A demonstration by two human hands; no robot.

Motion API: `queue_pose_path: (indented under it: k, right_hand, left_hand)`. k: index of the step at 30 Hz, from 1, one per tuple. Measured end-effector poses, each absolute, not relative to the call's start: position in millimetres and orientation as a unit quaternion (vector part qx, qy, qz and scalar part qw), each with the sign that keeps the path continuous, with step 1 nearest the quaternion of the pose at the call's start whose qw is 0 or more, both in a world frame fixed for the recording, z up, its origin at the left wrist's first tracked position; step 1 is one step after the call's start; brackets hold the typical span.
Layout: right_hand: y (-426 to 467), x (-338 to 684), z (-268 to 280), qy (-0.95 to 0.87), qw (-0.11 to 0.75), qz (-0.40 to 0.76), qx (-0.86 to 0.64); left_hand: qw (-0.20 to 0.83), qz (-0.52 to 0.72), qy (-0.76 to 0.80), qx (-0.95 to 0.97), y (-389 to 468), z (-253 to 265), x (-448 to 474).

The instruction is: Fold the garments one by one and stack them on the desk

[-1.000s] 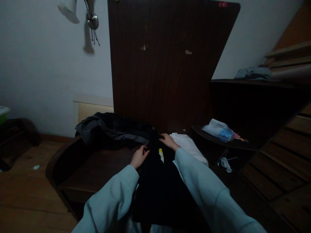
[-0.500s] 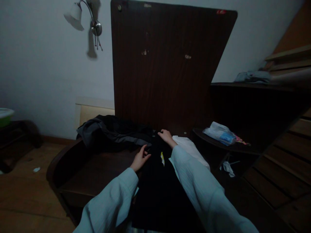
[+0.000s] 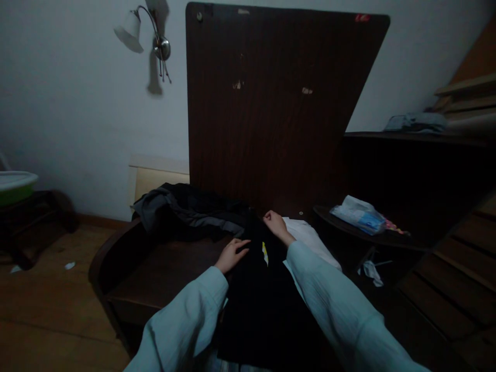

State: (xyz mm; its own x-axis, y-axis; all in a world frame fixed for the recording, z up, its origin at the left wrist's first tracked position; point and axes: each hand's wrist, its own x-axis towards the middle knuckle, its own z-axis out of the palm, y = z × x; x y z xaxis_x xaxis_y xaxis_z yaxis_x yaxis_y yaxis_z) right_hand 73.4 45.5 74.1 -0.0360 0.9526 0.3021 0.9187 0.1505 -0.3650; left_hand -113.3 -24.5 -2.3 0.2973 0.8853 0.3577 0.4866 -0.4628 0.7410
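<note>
A long black garment [image 3: 267, 310] lies lengthways in front of me, a small yellow-and-white mark [image 3: 265, 254] showing near its far part. Its exact kind is too dark to make out. At its left edge is my left hand [image 3: 231, 254], thumb and fingers apart and reaching over the cloth. My right hand [image 3: 278, 226] is closed at the garment's far right edge, fingers curled in a pinch on the dark cloth. Beyond and to the left lies a crumpled heap of black and grey clothing [image 3: 194, 209]. White folded cloth [image 3: 308, 237] sits just right of my right wrist.
A dark wooden bench [image 3: 155, 276] with a curved arm stands under the clothes, a tall dark panel [image 3: 279, 113] behind. On a right-hand shelf [image 3: 344, 226] lies a plastic packet [image 3: 360, 214]. A wall lamp [image 3: 134, 33] and a green basin [image 3: 17, 194] are on the left.
My right hand's fingers have curled in more at the garment's far edge. My left hand has come over its left edge. The whole view has shifted slightly, so things appear farther right.
</note>
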Motion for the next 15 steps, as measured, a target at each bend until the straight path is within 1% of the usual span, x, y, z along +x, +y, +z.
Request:
queue_pose_path:
  k: [2,6,8,12,15]
  right_hand:
    - [33.2,77.4,64.8,-0.756,0.218,0.055,-0.615]
    - [12.1,87.8,47.1,-0.852,0.162,0.114,-0.484]
    - [8.4,97.0,40.8,-0.858,0.182,0.120,-0.464]
    - [9.4,118.6,28.9,-0.777,0.279,0.082,-0.559]
    - [9.5,127.2,17.7,-0.720,0.276,0.053,-0.635]
  left_hand:
    - [0.252,0.367,0.468,0.764,-23.7,-2.0,-111.7]
    - [0.262,0.369,0.470,0.758,-24.2,0.7,-110.5]
    - [0.280,0.381,0.453,0.756,-24.7,2.6,-110.8]
    - [0.338,0.401,0.432,0.734,-21.2,4.2,-112.2]
    - [0.395,0.399,0.431,0.706,-13.4,4.4,-112.4]
